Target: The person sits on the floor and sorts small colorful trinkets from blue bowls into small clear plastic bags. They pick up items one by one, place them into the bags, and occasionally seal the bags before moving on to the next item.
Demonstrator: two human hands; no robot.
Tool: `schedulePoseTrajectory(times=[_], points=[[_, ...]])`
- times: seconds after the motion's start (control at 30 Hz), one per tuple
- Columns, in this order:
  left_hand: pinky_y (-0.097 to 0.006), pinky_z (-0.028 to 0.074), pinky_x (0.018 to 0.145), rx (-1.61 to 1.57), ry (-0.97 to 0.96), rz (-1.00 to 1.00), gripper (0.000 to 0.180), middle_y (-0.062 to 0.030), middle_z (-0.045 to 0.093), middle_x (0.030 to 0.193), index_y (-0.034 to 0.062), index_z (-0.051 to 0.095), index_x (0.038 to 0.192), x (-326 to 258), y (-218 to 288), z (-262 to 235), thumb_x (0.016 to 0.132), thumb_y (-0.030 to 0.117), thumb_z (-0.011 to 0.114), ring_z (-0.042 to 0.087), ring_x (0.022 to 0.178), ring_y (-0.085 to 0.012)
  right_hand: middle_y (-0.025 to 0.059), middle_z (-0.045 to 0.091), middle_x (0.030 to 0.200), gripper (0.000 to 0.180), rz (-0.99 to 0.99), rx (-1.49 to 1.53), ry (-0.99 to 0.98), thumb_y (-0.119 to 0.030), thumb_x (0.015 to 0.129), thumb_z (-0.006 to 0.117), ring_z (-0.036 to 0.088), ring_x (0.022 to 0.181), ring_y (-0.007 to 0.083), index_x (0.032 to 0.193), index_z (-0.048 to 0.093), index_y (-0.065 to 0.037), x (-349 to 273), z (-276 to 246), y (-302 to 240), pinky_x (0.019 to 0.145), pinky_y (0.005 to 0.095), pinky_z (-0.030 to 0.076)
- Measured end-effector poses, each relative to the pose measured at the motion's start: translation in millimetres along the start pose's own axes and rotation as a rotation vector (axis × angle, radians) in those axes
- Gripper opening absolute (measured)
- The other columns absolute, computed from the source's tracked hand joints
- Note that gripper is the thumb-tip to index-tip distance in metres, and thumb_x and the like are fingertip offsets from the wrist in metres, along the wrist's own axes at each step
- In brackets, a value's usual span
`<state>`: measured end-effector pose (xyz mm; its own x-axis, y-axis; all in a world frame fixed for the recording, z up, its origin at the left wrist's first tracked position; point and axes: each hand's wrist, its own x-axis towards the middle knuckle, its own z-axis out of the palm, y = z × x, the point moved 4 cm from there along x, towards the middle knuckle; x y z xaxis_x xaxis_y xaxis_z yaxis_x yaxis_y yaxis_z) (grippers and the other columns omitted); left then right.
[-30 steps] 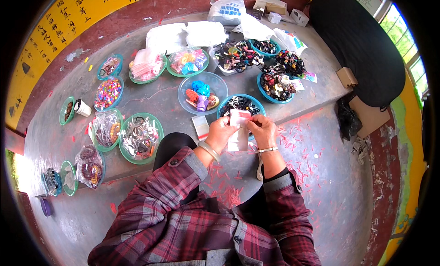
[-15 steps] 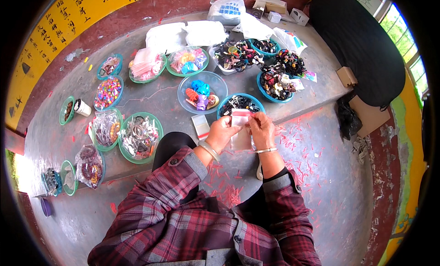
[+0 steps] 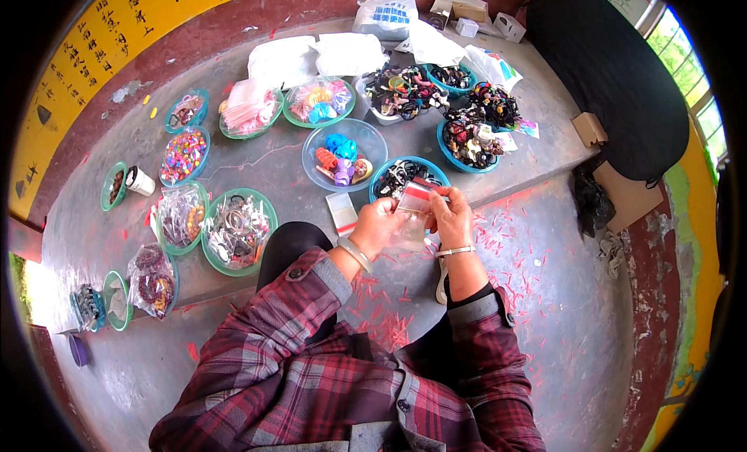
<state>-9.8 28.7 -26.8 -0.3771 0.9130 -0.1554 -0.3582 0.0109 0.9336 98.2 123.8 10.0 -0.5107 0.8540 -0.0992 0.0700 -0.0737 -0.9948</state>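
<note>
My left hand and my right hand are both closed on a small clear plastic bag with a red band along its top. The left pinches its left side, while the right grips near its top right corner. The bag hangs tilted, and I cannot make out anything inside it. Just beyond my hands stands a blue bowl of black and white hair ties. A flat bag with a red edge lies on the ledge beside my left hand.
Bowls of hair accessories spread over the grey ledge, including a clear blue basin, a green bowl of hair ties and a bowl of colourful beads. Red scraps litter the floor below. A black cover stands at the right.
The bag has turned so that its red-banded top slants down to the right. My right hand has shifted slightly right, and my left hand has hardly moved.
</note>
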Motion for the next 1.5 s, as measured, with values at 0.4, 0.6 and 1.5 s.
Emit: schedulePoseTrajectory(times=[0.4, 0.6, 1.5], points=[[-0.022, 0.044, 0.066, 0.005, 0.029, 0.019, 0.022, -0.0032, 0.059, 0.088, -0.0009, 0.055, 0.095, 1, -6, -4, 0.077, 0.01, 0.061, 0.055, 0.076, -0.0083, 0.0022, 0.055, 0.059, 0.01, -0.023, 0.071, -0.008, -0.013, 0.083, 0.053, 0.048, 0.046, 0.0076, 0.078, 0.054, -0.004, -1, 3, 5, 0.04, 0.0197, 0.038], [-0.022, 0.043, 0.071, -0.114, -0.05, 0.031, 0.027, -0.0032, 0.058, 0.094, -0.0003, 0.053, 0.101, -3, -2, 3, 0.076, 0.007, 0.061, 0.054, 0.082, -0.0087, 0.0026, 0.054, 0.058, 0.013, -0.008, 0.009, 0.057, -0.015, 0.085, 0.05, 0.047, 0.043, 0.0083, 0.079, 0.051, -0.004, -3, 3, 0, 0.039, 0.0204, 0.037], [-0.035, 0.044, 0.068, 0.425, 0.938, -0.206, 0.022, -0.0176, 0.062, 0.073, -0.0025, 0.062, 0.079, 15, -146, -143, 0.066, 0.003, 0.044, 0.061, 0.072, -0.0293, 0.0077, 0.062, 0.066, 0.01, 0.119, 0.267, 0.158, -0.018, 0.082, 0.055, 0.05, 0.042, 0.0088, 0.081, 0.054, -0.008, 13, -22, 22, 0.035, 0.0192, 0.035]])
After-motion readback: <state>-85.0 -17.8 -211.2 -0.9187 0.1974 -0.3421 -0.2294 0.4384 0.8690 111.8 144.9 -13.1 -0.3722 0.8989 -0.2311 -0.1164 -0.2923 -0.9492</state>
